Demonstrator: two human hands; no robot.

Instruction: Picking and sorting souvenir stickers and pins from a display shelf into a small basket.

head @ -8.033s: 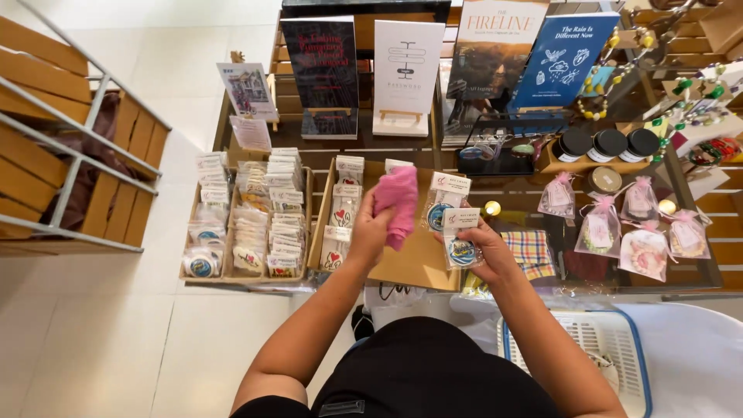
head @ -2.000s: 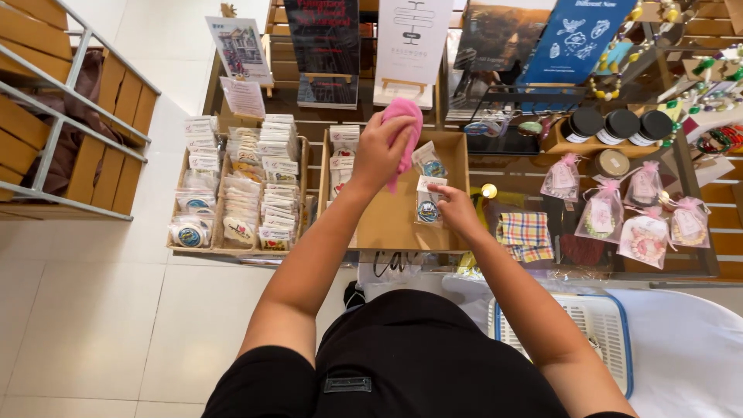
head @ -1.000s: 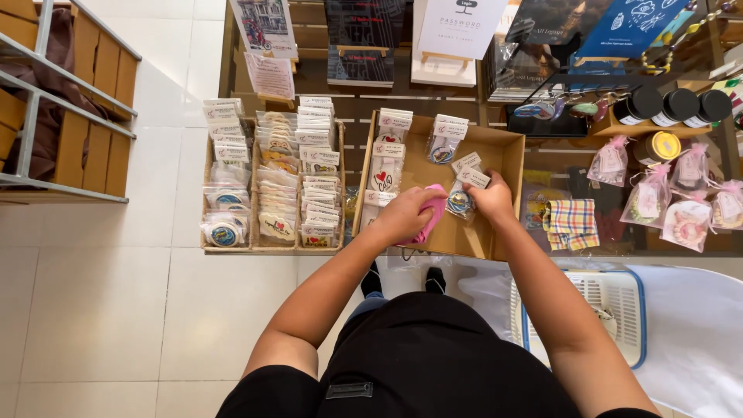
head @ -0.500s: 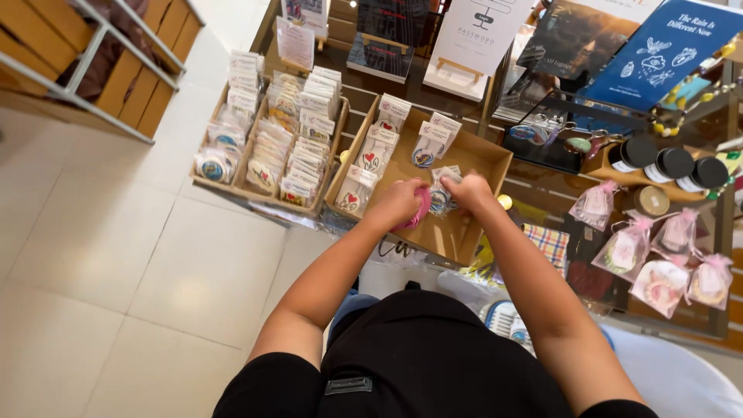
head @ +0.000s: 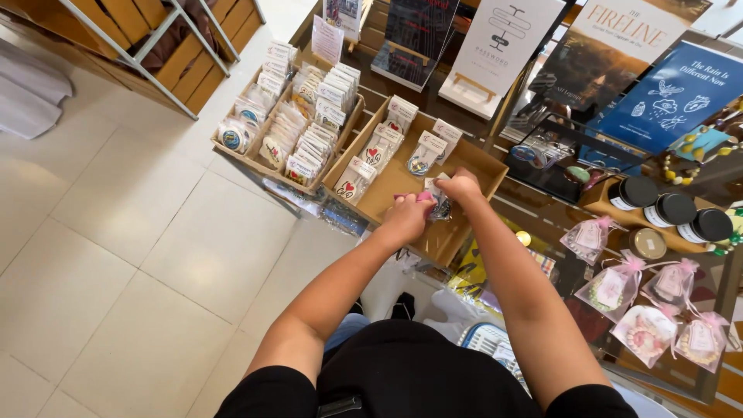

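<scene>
Both hands are over the near right part of a shallow cardboard tray [head: 463, 232] on the counter [head: 542, 213]. The left hand [head: 405, 219] is clenched around a pink cloth [head: 422, 198], of which only a small fold shows between the hands, low over the tray floor. The right hand [head: 460, 186] pinches a small clear packet [head: 439, 204] with a round item inside; the packet hangs just beside the pink cloth, touching or nearly touching it.

Tray contents: carded packets [head: 383, 147] stand in short rows along its far and left sides, some showing a red heart, others a round blue-and-white piece. The near half of the tray floor is bare cardboard.

A second cardboard tray [head: 232, 155] sits just to the left, touching the first. It is divided into lanes, each packed tight with upright carded packets; round badges lie at its near left corner.

To the right on the counter: three dark-lidded jars [head: 670, 210] in a row within a low wooden holder, a gold-lidded tin [head: 647, 243] just in front, and a cluster of sheer pink pouches [head: 646, 306] tied with ribbon, each holding beaded items. Upright books and a white sign [head: 503, 46] stand behind the trays.
</scene>
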